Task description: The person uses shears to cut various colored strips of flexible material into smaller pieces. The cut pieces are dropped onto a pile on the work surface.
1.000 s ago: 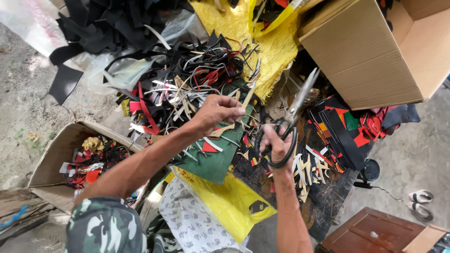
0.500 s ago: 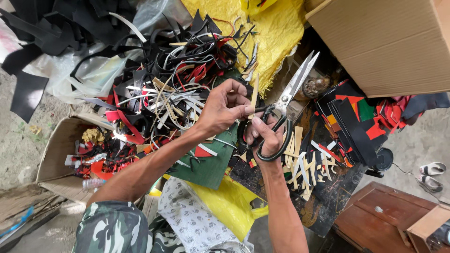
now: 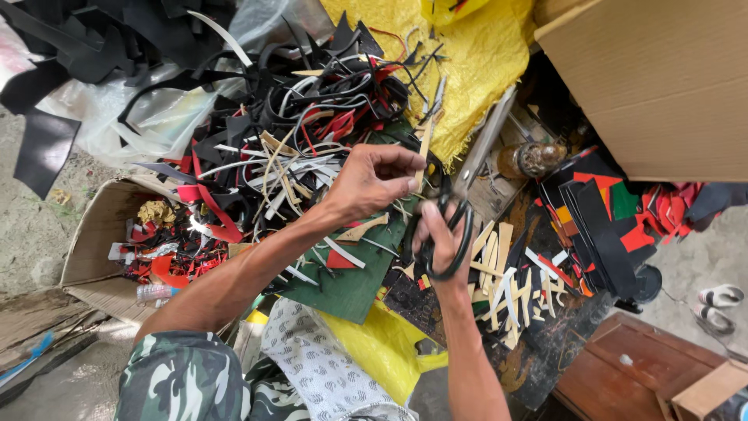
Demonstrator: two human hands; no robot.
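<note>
A thin tan strip is pinched by the left hand; big scissors are gripped by the right hand. A cut across it is judged next.

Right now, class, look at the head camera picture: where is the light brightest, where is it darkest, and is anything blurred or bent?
Head view: daylight glares on the clear plastic sheet and yellow sack; the black scraps stay dark; the scissors in the right hand and the left hand look sharp; the cardboard box edge bows slightly, wide-lens distortion.
</note>
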